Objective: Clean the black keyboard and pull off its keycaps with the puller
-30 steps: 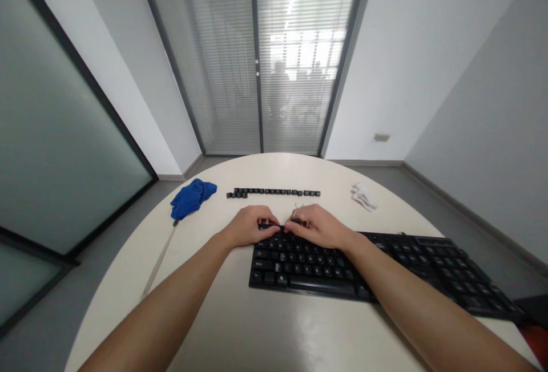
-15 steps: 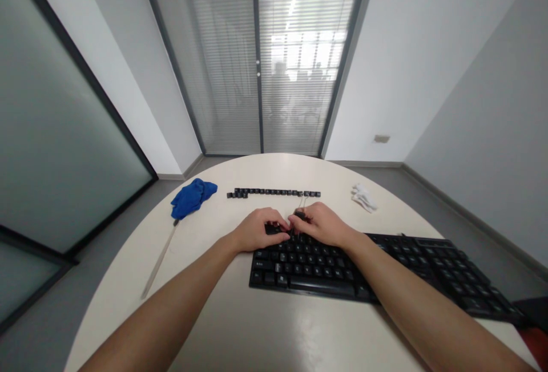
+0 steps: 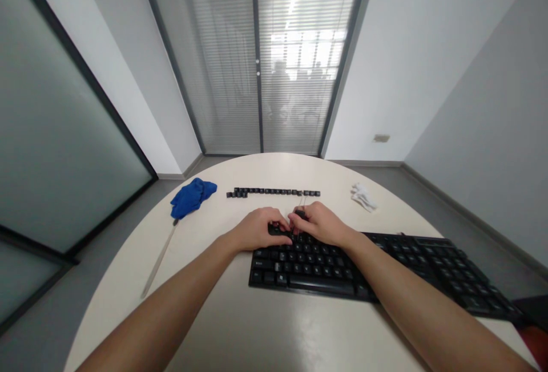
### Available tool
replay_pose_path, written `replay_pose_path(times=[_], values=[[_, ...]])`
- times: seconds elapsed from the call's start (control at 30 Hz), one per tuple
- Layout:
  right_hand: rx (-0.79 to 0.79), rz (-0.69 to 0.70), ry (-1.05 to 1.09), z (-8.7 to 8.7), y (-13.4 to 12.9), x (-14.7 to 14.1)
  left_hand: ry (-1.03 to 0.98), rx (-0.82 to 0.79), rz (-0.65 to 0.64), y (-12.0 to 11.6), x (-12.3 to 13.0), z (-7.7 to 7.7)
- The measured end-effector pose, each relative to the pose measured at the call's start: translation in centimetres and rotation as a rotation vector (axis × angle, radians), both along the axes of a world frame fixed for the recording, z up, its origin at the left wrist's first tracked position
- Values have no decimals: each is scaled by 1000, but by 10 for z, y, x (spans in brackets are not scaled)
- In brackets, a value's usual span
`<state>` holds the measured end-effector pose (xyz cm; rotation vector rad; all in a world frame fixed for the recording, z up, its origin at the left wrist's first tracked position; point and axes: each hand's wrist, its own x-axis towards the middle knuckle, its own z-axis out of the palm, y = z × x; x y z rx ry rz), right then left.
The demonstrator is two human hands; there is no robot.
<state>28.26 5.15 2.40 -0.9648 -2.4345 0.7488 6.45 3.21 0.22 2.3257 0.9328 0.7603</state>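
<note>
A black keyboard (image 3: 321, 285) lies on the pale round table (image 3: 205, 309), under both my forearms' reach. My left hand (image 3: 260, 229) rests at its upper left corner, thumb and fingers curled in around the keys; what they pinch, if anything, is hidden. Beside it, my right hand (image 3: 319, 223) is closed on a small tool with a dark handle (image 3: 300, 213) and thin wire loops, held over the upper key rows. Beyond the hands, a row of loose black keycaps (image 3: 274, 191) lies on the table, with a shorter row at its left end.
A blue cloth (image 3: 192, 196) lies at the left, touching the dark end of a long thin brush-like stick (image 3: 159, 261). A crumpled white cloth or glove (image 3: 363, 197) is at the right. Behind the table stands a glass partition with blinds (image 3: 231, 64).
My left fingers have shifted slightly to the right over the keys. The tool in my right hand has tilted a little. The keyboard and loose keycaps stay in place.
</note>
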Motion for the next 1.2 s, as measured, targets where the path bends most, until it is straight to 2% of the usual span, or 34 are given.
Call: replay_pose_path(times=[0.17, 0.53, 0.77, 0.87, 1.03, 1.2], values=[[7, -1, 8, -1, 0, -1, 7, 18, -20, 0, 0, 1], [29, -7, 0, -3, 1, 1, 49, 6, 40, -2, 7, 2], [-135, 10, 130, -3, 2, 1, 43, 23, 43, -2, 8, 0], [-150, 3, 167, -7, 4, 1, 40, 38, 53, -4, 8, -2], [-224, -55, 277, -14, 9, 1, 18, 72, 177, -7, 9, -2], [-207, -104, 341, -10, 10, 1, -23, 54, 172, -7, 10, -3]])
